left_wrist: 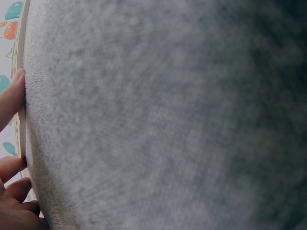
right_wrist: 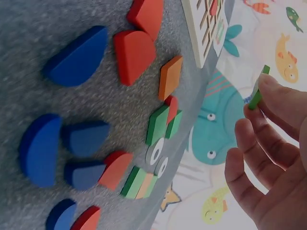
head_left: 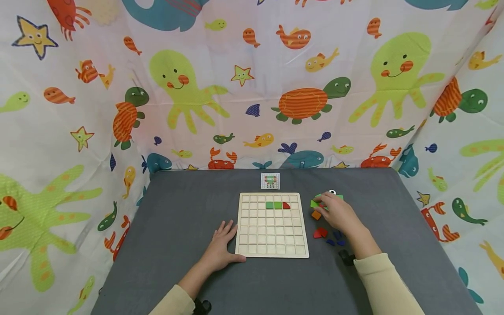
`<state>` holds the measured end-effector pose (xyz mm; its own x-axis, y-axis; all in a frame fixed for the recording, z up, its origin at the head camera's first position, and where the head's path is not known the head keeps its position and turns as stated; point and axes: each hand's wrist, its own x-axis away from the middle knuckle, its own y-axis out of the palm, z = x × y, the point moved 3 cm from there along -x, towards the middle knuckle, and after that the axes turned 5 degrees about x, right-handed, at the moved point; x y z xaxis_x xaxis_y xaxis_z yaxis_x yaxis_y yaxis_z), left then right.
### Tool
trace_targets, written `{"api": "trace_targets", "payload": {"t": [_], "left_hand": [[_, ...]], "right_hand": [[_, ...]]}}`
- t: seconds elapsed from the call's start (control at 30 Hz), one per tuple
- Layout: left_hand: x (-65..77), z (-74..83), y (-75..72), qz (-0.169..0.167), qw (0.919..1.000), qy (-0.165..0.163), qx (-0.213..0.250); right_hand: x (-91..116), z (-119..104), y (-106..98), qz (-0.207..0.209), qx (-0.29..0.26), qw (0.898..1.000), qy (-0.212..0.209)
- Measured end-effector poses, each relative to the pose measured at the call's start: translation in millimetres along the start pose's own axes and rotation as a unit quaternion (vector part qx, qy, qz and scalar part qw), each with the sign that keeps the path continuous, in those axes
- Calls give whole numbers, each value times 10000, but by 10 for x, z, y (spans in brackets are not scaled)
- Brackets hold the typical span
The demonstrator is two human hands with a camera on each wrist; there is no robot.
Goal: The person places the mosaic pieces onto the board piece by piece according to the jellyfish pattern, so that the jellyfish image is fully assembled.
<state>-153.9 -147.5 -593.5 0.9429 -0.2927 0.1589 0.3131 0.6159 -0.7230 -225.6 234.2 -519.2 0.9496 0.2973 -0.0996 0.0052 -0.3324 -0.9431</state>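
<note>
A square wooden grid board (head_left: 271, 232) lies on the grey table. In its second row sit two green square tiles (head_left: 274, 205) and a red quarter-round piece (head_left: 286, 206). At the board's lower left corner rests my left hand (head_left: 220, 250), fingers spread along the left edge and thumb by the bottom edge; its fingertips touch the rim (left_wrist: 20, 48) in the left wrist view. My right hand (head_left: 339, 213) is over the loose pieces to the right of the board. Between thumb and index finger it pinches a green tile (right_wrist: 259, 88), seen nearly edge-on, raised off the table.
Loose pieces lie right of the board: an orange tile (right_wrist: 171, 78), red quarter-rounds (right_wrist: 135, 56), blue rounded pieces (right_wrist: 76, 57), green tiles (right_wrist: 157, 124) and white discs with black dots (right_wrist: 155, 151). A small picture card (head_left: 270, 180) lies behind the board. A patterned curtain (head_left: 252, 57) hangs behind the table.
</note>
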Motion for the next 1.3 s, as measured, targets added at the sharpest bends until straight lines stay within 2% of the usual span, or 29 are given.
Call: {"api": "trace_targets", "payload": {"t": [0.53, 0.83, 1.3], "left_hand": [[-2, 2, -10, 12, 10000, -8, 8], [-2, 1, -4, -9, 10000, -29, -62], [-18, 0, 5, 0, 10000, -69, -58]], "right_hand": [[-271, -302, 66, -13, -6, 9993, -382], [-438, -462, 144, -91, 81, 9990, -437], [-560, -732, 298, -201, -66, 9974, -692]]}}
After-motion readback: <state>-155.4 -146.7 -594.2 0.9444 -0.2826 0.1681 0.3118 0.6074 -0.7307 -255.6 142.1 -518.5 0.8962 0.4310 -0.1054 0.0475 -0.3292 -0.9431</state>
